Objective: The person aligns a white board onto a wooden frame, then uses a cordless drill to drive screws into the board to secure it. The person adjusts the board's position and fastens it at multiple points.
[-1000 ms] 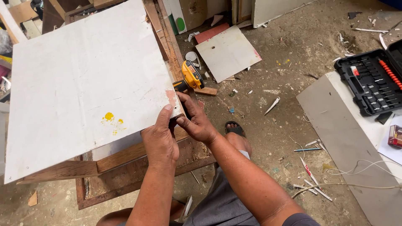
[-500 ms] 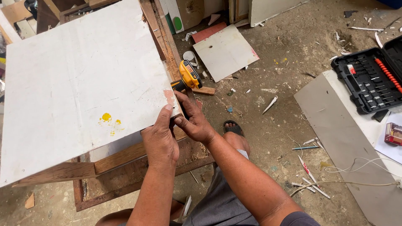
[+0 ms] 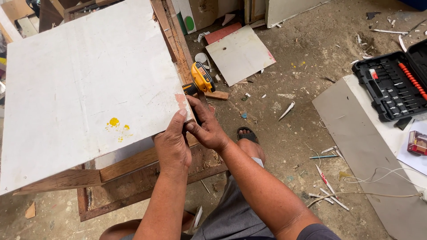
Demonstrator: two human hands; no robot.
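- I am looking down at a large white board [image 3: 84, 89] that is lying tilted on a wooden frame [image 3: 133, 178], its near right corner pointing toward me.
- My left hand [image 3: 172, 144] is gripping that corner from below, with the thumb pressing on the top face near the edge.
- My right hand [image 3: 208, 129] is closing on the same corner from the right, fingers curled against the board's edge and touching the left hand; whether it is pinching something small there I cannot tell.
- Yellow paint spots [image 3: 116, 124] are showing on the board just left of the hands.
- A yellow and black power drill [image 3: 200, 79] is lying just past the corner, beside the frame's rail.
- A smaller white panel [image 3: 240, 53] is lying flat on the dirt floor beyond the drill.
- An open black tool case [image 3: 393, 86] is sitting well apart at the right, on a grey sheet [image 3: 356, 133].
- My sandalled foot [image 3: 247, 133] is showing just under the right wrist.
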